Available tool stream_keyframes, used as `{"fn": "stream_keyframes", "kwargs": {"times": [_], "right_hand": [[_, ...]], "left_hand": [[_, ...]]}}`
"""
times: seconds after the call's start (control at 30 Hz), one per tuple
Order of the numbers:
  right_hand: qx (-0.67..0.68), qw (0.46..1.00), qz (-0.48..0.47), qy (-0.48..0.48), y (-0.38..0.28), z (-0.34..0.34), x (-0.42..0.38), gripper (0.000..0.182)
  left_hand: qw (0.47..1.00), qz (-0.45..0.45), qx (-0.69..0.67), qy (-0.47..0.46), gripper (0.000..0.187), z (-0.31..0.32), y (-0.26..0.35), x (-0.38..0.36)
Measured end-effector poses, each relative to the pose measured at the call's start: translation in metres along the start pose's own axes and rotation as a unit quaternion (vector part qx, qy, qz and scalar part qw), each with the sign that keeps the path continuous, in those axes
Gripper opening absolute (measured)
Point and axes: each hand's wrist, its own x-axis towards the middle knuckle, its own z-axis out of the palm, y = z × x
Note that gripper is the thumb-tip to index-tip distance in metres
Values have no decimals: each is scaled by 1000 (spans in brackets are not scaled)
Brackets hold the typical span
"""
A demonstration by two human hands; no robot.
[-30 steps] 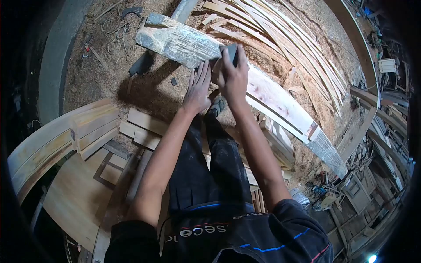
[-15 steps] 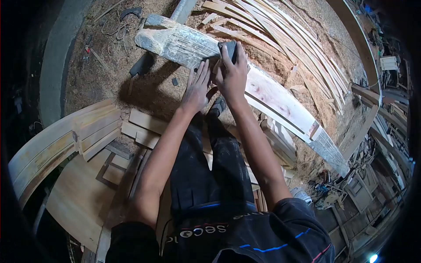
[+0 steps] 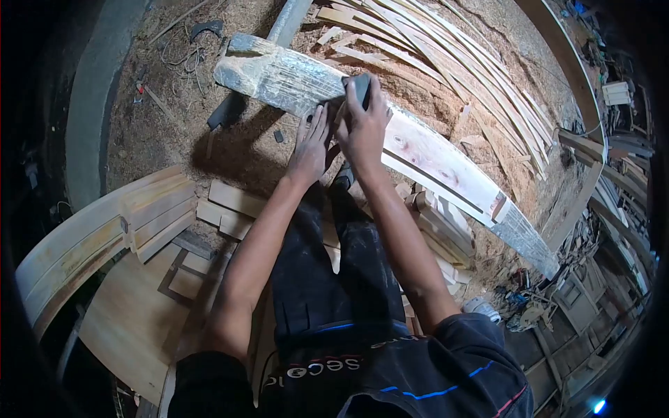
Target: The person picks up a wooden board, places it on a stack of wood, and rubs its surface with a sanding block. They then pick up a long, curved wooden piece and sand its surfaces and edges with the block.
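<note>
A long plank [image 3: 435,157], pale in the middle and worn grey at both ends, lies slantwise in front of me. My right hand [image 3: 364,132] grips a dark block [image 3: 360,90] that stands up from the plank's far edge, its fingers wrapped around the sides. My left hand [image 3: 311,148] is just left of it, fingers stretched out and laid against the plank's near edge. Between the two hands is a dark patch, and I cannot make out whether it is shadow or a part of something held.
Long thin wood strips [image 3: 446,52] lie on sawdust beyond the plank. Curved wooden pieces [image 3: 150,209] are stacked at the left, beside a wooden panel [image 3: 129,313]. A grey metal bar [image 3: 287,24] runs under the plank. More boards [image 3: 442,223] lie right of my legs.
My right hand and the dark block have shifted slightly toward me and to the left. The left hand stays almost in place, and the plank keeps its position.
</note>
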Motion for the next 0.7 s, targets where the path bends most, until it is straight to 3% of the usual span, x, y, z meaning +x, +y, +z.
{"fn": "stream_keyframes", "kwargs": {"times": [0.2, 0.27, 0.3, 0.4, 0.57, 0.7], "right_hand": [[35, 998, -12, -51, -6, -3, -78, 74], [2, 999, -1, -47, -11, -8, -52, 74], [-5, 999, 13, -46, -8, -7, -32, 72], [-31, 999, 9, -4, -3, 5, 0, 72], [14, 1000, -3, -24, -14, 0, -70, 67], [18, 999, 5, -37, -15, -5, -46, 68]], "left_hand": [[998, -9, 49, -50, 61, -7, -1, 5], [998, 5, 55, -15, 60, -1, -3, 3], [990, 6, 132, -51, 61, 1, -7, 2], [998, 9, 64, -29, 62, -8, -3, 3], [996, 10, 68, -61, 68, -13, 0, 7], [997, 27, 61, -42, 70, -5, -8, 7]]}}
